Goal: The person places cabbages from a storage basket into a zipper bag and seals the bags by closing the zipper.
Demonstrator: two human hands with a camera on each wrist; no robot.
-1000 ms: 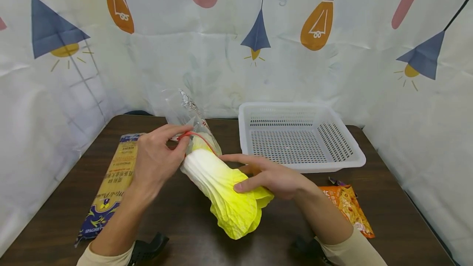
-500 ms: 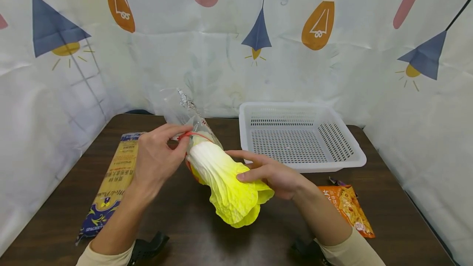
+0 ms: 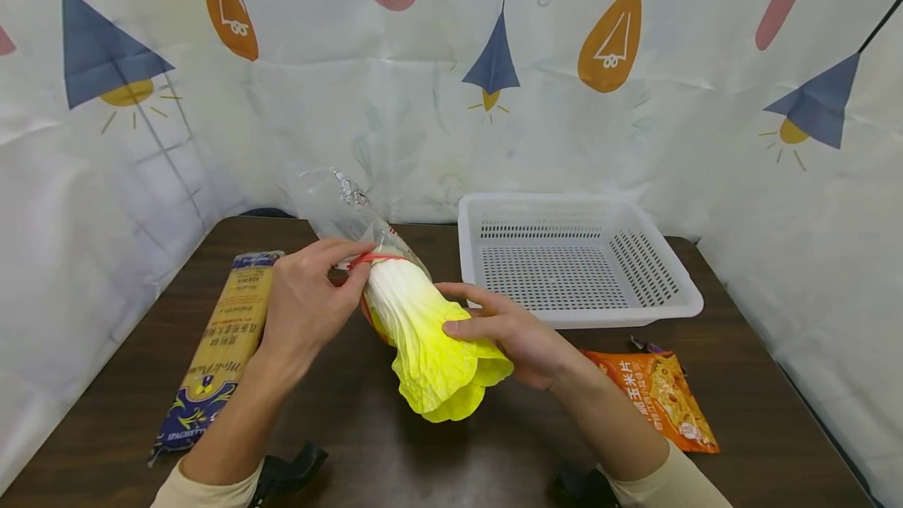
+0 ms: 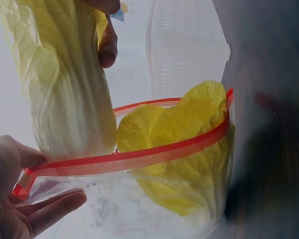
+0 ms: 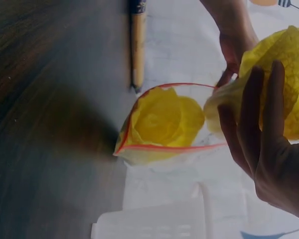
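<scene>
My right hand [image 3: 504, 328] grips a yellow-and-white napa cabbage [image 3: 430, 351] by its leafy end, fingers along one side and thumb on top. The white base of this cabbage sits right at the red-rimmed mouth of a clear zip bag [image 3: 335, 214]. At the bag's upper corner my left hand [image 3: 306, 304] pinches the red rim between thumb and fingers. In the left wrist view a second napa cabbage [image 4: 197, 117] stands inside the bag, its yellow leaves just above the rim. The right wrist view shows the mouth spread wide around it.
A white perforated basket [image 3: 687, 306] stands at the back right of the dark wooden table [image 3: 367, 445]. A long spaghetti packet [image 3: 222, 335] lies beside my left arm. An orange snack bag [image 3: 666, 398] lies by my right forearm. A printed curtain [image 3: 423, 116] hangs behind the table.
The held cabbage has moved up and away, bringing its base under the red rim's line in the head view. My right hand moved slightly left with it; my left hand kept pinching the rim.
</scene>
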